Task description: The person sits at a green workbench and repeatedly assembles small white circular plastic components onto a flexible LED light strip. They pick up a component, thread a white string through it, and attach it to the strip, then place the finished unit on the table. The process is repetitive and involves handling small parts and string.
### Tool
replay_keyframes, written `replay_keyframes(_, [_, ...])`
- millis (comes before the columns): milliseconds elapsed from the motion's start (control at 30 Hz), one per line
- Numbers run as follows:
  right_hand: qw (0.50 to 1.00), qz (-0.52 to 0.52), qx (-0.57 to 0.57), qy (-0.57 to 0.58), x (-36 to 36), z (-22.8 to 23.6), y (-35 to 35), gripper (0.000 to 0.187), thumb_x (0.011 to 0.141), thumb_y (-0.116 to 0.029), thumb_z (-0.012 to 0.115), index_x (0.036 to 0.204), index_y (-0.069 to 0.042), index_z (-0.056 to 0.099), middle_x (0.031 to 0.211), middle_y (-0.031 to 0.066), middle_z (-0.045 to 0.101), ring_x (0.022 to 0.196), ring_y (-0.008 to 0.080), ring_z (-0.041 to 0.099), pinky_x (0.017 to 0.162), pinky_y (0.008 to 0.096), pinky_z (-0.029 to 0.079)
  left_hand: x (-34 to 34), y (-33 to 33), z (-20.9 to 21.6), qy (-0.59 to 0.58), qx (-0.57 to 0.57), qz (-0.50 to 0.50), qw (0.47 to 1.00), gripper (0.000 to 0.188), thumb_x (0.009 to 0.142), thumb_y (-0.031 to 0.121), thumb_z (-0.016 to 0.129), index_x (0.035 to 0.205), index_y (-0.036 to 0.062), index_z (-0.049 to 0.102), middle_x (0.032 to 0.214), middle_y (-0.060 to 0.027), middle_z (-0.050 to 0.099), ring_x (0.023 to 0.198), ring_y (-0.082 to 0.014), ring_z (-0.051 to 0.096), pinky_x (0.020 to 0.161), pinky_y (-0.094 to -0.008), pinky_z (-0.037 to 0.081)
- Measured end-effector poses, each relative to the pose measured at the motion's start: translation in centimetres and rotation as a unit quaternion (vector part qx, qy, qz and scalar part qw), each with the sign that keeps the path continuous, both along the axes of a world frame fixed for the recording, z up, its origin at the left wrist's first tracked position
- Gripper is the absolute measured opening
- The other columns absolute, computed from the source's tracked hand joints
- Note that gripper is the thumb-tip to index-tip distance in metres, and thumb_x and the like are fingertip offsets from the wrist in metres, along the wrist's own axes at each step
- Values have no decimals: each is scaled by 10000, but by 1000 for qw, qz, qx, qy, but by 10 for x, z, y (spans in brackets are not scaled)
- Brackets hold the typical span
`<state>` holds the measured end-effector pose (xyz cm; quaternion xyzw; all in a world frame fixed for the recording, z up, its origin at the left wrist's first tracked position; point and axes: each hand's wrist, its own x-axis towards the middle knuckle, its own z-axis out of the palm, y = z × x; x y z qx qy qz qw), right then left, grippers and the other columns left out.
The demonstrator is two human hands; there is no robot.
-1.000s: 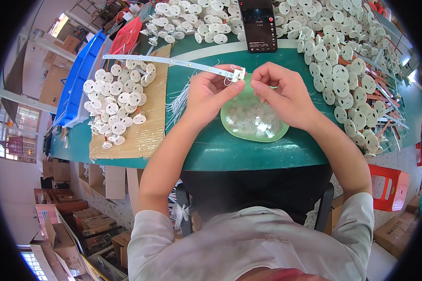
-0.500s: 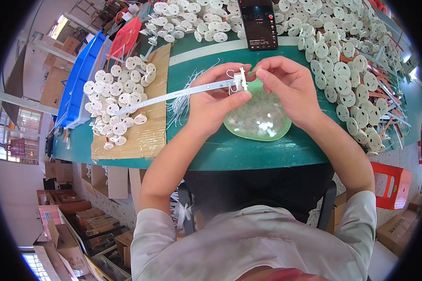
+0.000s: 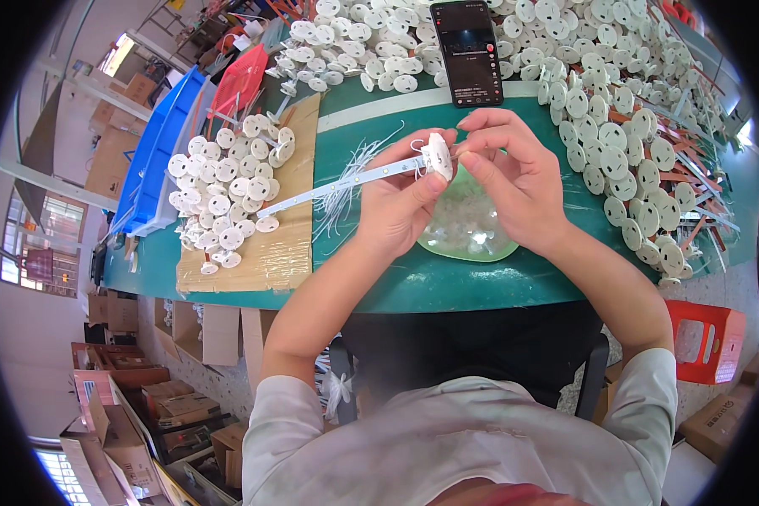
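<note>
My left hand (image 3: 388, 207) is closed on an LED light strip, gripping it at its white round end cap (image 3: 440, 160). The narrow strip (image 3: 333, 189) with small lamps along it slants down to the left, and thin white wires loop where it meets the cap. The fingers of my right hand (image 3: 519, 185) are pinched together against the cap's right side; whatever is between them is too small to make out. Under both hands sits a green bowl (image 3: 481, 254) of small clear pieces. A bundle of thin white wires (image 3: 341, 198) lies left of my left hand.
Cardboard (image 3: 287, 266) on the left carries a pile of round-capped strips (image 3: 228, 185). More capped strips (image 3: 616, 143) are heaped at the right and back. A phone (image 3: 468, 63) stands at the back. Beyond the cardboard are a blue bin (image 3: 148, 160) and red basket (image 3: 238, 84).
The cap in my left hand has turned so that more of its round face shows. The strip has swung with it. My right fingers have come up against the cap.
</note>
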<state>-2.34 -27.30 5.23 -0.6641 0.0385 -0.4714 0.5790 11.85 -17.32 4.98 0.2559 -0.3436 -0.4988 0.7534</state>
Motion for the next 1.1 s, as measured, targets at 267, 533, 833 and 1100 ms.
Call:
replay_keyframes(267, [1000,-20,-5,11,0,4,5,91,856,-24,693,946,-29,684,1073,68,598,858,121,592,701,260,463,-2,0,0,29,26,12,999,500,867,50,734,1316,-18,526,1251,-147,606,1100,-178,616,921,-298,543])
replay_keyframes(533, [966,-113,-230,46,-5,10,-4,97,806,-48,721,900,-46,697,838,52,681,704,161,565,575,267,429,7,3,0,-79,31,21,996,488,886,114,730,1316,-8,536,1226,-207,625,1021,-214,670,809,-288,594])
replay_keyframes(833, [961,-137,-234,60,-8,11,-6,86,814,-33,701,895,-60,701,822,27,690,695,129,572,481,244,393,10,4,12,-99,81,42,991,447,884,69,717,1288,-7,543,1276,-180,598,1024,-246,673,883,-309,564])
replay_keyframes(1100, [975,-109,-190,34,-5,9,-4,80,836,-17,677,903,-51,705,862,35,708,761,131,599,506,235,438,13,5,11,-79,41,-30,996,510,873,42,714,1339,1,509,1282,-186,602,1072,-271,663,908,-327,564])
